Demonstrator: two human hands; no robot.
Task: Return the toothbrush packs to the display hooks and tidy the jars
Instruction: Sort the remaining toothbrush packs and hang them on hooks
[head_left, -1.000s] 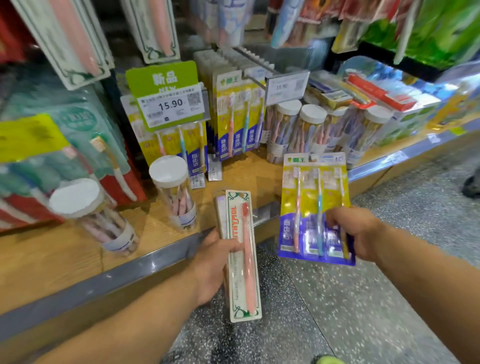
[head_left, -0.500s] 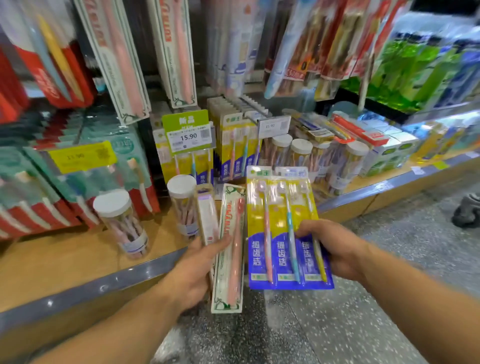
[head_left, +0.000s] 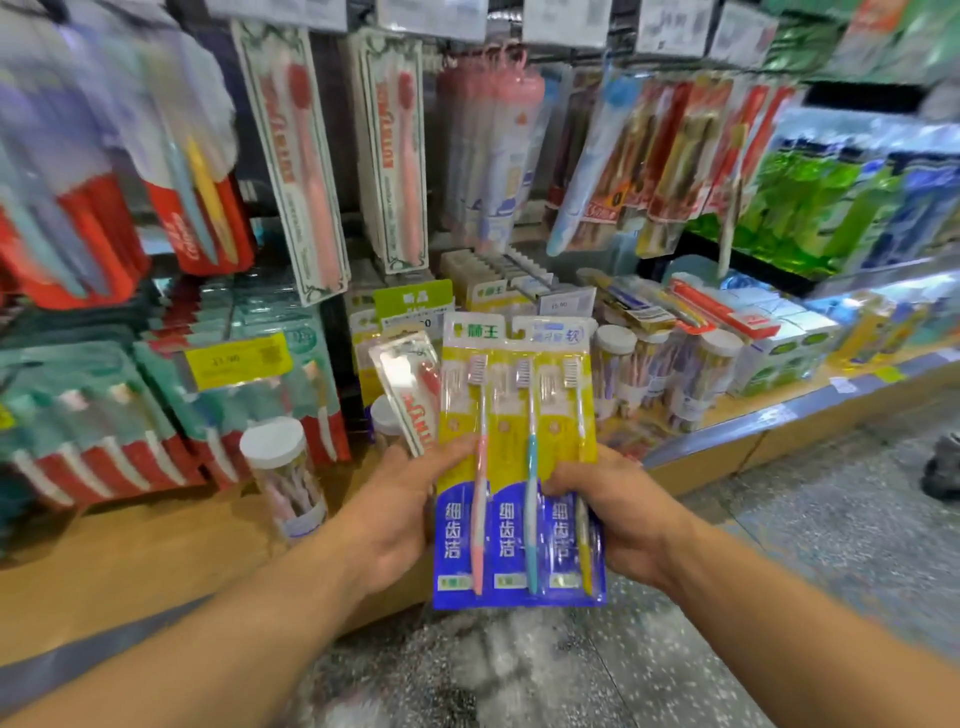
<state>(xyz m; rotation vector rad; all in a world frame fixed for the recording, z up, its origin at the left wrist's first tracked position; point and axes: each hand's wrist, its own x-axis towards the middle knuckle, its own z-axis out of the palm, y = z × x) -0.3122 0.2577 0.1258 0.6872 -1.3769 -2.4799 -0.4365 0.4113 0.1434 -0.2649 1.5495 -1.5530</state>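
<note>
A yellow-and-blue three-toothbrush pack (head_left: 511, 467) stands upright in front of me. My right hand (head_left: 618, 512) grips its right edge and my left hand (head_left: 400, 512) grips its left edge. The left hand also holds a narrow white single-toothbrush pack (head_left: 410, 384), tilted left behind the big pack and partly hidden. Matching white single packs (head_left: 306, 171) hang on hooks above the shelf. A clear white-lidded jar (head_left: 283, 480) of toothbrushes stands on the wooden shelf (head_left: 156, 561) left of my hands. Several more jars (head_left: 670, 374) stand to the right.
Red and teal toothbrush packs (head_left: 104, 415) crowd the shelf's left. Pink tubes (head_left: 493, 150) and other packs hang above. Toothpaste boxes (head_left: 779, 343) fill the right end. A green price sign (head_left: 413, 304) stands behind the held pack. Speckled floor (head_left: 779, 597) lies below.
Both hands rose and came together; the left hand now also grips the three-pack's left edge. The single pack tilted behind it. My view lifted toward the hanging hooks.
</note>
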